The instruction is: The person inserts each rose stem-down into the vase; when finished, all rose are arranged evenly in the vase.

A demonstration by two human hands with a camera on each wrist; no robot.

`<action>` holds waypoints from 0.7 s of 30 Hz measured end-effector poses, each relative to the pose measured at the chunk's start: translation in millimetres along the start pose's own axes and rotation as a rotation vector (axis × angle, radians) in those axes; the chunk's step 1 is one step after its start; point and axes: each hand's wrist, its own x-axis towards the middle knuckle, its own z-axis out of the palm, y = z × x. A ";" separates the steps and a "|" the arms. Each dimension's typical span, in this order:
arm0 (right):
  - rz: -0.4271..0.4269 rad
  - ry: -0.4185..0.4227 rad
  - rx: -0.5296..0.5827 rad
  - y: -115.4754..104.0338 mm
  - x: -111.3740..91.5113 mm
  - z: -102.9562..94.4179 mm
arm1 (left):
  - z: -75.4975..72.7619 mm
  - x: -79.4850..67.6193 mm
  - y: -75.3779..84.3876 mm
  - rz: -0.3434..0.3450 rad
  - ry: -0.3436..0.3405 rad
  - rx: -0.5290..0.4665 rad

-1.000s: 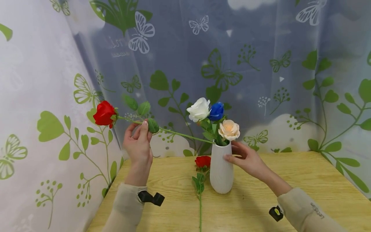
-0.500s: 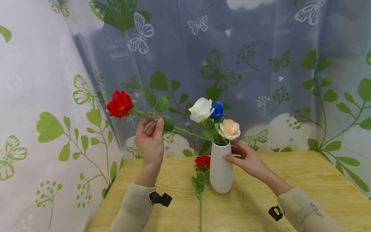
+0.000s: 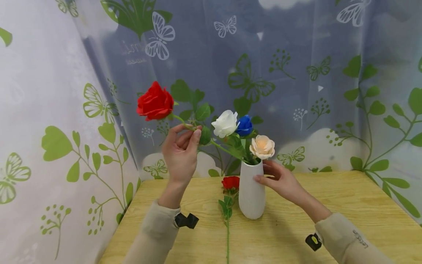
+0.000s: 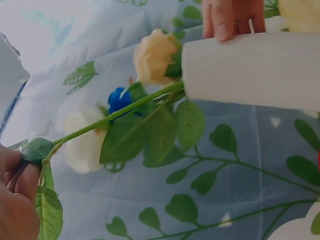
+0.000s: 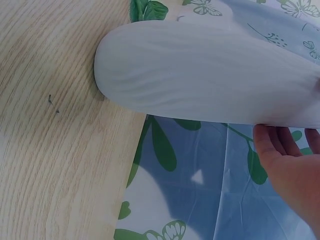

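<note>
Left hand (image 3: 180,154) pinching the long-stemmed red artificial rose (image 3: 155,101), right hand (image 3: 280,180) with curled fingers around the white ribbed ceramic vase (image 3: 251,192), centre table.

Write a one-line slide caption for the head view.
Left hand pinches red rose stem entering white vase; right hand steadies it.

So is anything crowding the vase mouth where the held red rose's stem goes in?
Yes. The white rose, blue rose and peach rose already fill the vase mouth, beside the red rose stem pinched by the left hand.
</note>
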 end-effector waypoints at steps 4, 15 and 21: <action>-0.010 0.001 0.007 -0.3 0.4 -0.4 | 11.8 -10.4 -7.5 0.006 -0.095 0.054; -0.026 -0.001 0.008 0.0 -0.5 -0.3 | 36.0 -25.7 -31.6 -0.011 -0.260 0.127; -0.025 0.005 0.014 1.4 -0.4 0.8 | 45.3 -35.0 -43.9 -0.166 -0.310 0.230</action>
